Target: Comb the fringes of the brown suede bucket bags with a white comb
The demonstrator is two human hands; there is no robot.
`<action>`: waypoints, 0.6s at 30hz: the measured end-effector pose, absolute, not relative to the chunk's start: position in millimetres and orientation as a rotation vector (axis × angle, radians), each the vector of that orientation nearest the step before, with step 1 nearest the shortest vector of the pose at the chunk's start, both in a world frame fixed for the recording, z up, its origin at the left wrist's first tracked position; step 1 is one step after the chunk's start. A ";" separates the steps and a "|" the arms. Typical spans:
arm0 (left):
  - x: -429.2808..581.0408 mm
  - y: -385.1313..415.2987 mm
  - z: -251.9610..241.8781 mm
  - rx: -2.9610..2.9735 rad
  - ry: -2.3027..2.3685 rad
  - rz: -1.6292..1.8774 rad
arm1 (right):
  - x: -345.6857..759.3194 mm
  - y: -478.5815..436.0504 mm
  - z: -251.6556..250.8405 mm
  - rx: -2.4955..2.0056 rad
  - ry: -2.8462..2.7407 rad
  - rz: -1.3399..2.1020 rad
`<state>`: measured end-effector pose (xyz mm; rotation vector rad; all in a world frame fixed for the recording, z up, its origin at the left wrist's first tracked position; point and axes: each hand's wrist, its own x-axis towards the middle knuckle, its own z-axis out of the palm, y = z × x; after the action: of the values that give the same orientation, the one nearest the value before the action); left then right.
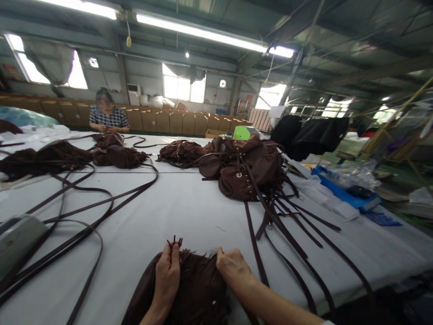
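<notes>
A dark brown fringed bag (199,289) lies at the near edge of the table, between my two hands. My left hand (168,268) is closed on several thin fringe strips (175,240), whose ends poke up above the fingertips. On the bag's right upper edge my right hand (233,266) is closed, its fingers pinched at the fringe; exactly what they grip is hidden. A small pale spot shows on the bag's lower right part.
A heap of brown bags (253,162) with long straps trailing forward lies at the right. More bags (118,155) and looped straps (101,216) cover the left. A blue tray (345,189) stands far right. Across the table sits a person (108,117), before cardboard boxes (169,121).
</notes>
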<state>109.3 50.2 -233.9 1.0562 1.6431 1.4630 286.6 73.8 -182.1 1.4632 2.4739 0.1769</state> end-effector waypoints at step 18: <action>163.4 79.6 -240.4 1.853 1.434 0.916 | 288.6 96.2 -194.3 1.607 2.449 0.430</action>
<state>163.4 79.6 -240.4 1.8527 1.4342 0.9161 288.6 96.2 -194.3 1.6074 2.4494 0.4304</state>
